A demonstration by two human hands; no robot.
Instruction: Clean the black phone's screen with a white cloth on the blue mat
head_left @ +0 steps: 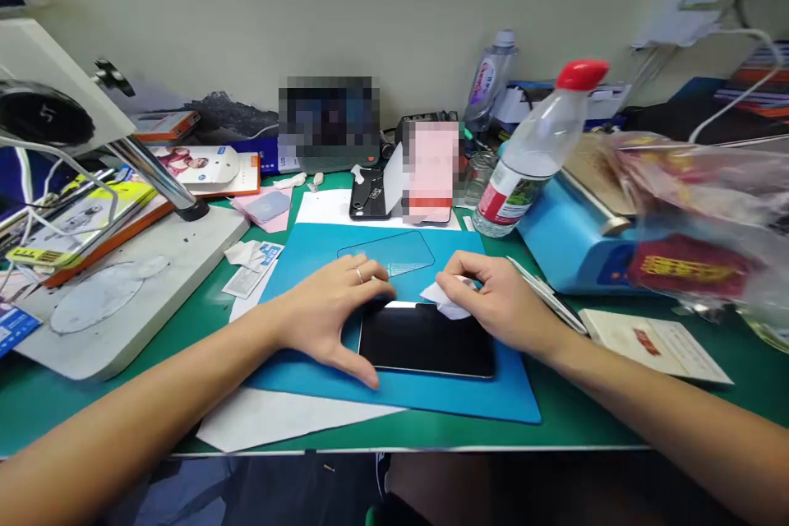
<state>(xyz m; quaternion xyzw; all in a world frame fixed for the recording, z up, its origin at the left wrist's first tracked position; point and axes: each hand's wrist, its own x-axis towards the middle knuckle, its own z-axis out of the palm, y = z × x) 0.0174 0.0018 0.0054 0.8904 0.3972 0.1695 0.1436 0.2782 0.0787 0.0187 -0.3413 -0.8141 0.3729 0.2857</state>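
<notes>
The green desk mat [579, 419] runs under everything, with the white stand base [123, 296] taking up its left part. In the middle lies the blue work mat [431, 394], and to its right sits a blue machine [567, 242] with a red-capped water bottle [530, 156] leaning beside it. The smartphone [425, 341] lies flat, dark screen up, on the near half of the blue work mat, between my two hands. My left hand [333, 308] is spread wide around the phone's left end, thumb against its near left corner and fingers laid along its far edge, bracing it rather than clasping it. My right hand [499, 300] rests at the phone's far right corner, its fingertips pinched narrowly on a crumpled white wipe [445, 300] that touches the top edge of the screen. Just beyond my fingers a clear screen protector [388, 253] lies flat on the mat.
</notes>
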